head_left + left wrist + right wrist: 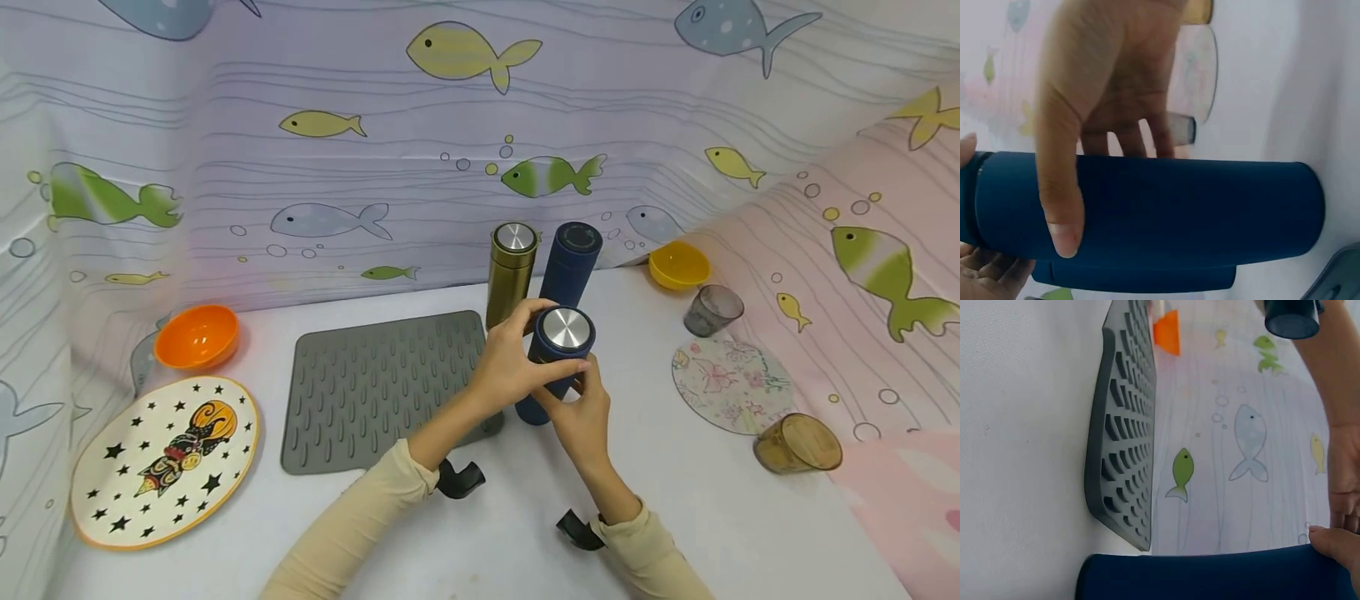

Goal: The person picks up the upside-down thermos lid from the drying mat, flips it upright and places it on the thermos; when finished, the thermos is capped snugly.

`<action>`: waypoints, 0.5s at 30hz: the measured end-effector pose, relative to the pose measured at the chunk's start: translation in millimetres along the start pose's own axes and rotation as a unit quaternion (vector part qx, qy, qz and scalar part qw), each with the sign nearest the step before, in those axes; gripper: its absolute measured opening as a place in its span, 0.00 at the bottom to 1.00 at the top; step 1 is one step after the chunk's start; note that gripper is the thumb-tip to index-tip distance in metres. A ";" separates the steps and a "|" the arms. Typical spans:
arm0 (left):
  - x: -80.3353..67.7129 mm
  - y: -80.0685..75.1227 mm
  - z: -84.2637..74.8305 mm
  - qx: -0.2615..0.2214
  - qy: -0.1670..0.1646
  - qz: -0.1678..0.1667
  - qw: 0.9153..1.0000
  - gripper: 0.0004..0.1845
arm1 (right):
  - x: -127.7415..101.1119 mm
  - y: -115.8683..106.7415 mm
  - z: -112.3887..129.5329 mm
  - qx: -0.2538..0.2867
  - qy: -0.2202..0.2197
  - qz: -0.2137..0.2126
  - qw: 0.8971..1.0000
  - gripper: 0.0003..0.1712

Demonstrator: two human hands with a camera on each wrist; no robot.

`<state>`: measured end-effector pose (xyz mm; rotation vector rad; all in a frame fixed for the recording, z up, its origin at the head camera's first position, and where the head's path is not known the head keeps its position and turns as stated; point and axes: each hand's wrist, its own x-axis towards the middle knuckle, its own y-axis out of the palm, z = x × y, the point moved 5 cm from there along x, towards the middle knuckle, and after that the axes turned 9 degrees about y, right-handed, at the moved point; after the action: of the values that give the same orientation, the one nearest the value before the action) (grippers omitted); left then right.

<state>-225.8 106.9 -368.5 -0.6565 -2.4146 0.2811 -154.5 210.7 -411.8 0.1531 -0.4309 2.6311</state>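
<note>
Head view shows the dark blue flask (pixel 555 367) with a steel cap standing on the white table (pixel 697 508) just right of the grey ridged mat (pixel 375 383); the left hand (pixel 510 362) wraps its upper body, fingers curled round it; the right hand (pixel 581 412) grips it lower down from the near side; just behind stand a gold flask (pixel 510 271) and another blue flask (pixel 572 258); an orange bowl (pixel 197 335) and a starred plate (pixel 161 462) lie far left.

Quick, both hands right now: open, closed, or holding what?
Left hand: fingers curled round the blue flask, near its steel cap.
Right hand: grips the same blue flask lower down.
</note>
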 end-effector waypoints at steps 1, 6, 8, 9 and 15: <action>0.0 0.5 1.3 -0.008 0.000 0.006 1.000 0.39 | -0.8 -0.6 4.3 -0.002 -0.002 0.001 1.000 0.34; 4.1 3.3 4.4 -0.066 0.001 0.050 0.997 0.47 | -1.5 -1.8 10.9 -0.008 -0.005 0.005 1.000 0.32; 6.2 4.3 5.0 -0.068 0.003 0.053 0.996 0.50 | -1.7 -1.6 10.6 -0.007 -0.005 0.006 1.000 0.32; 7.1 4.7 5.2 -0.062 0.007 0.050 0.997 0.51 | -1.8 -1.5 9.9 -0.005 -0.003 0.007 1.000 0.32; 10.0 8.6 6.2 -0.131 0.027 0.068 0.989 0.45 | -2.9 -1.3 6.4 -0.007 0.005 0.007 1.000 0.34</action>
<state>-233.2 119.2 -371.3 -0.9350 -2.3800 -0.0001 -151.1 208.5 -405.9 0.1322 -0.4472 2.6416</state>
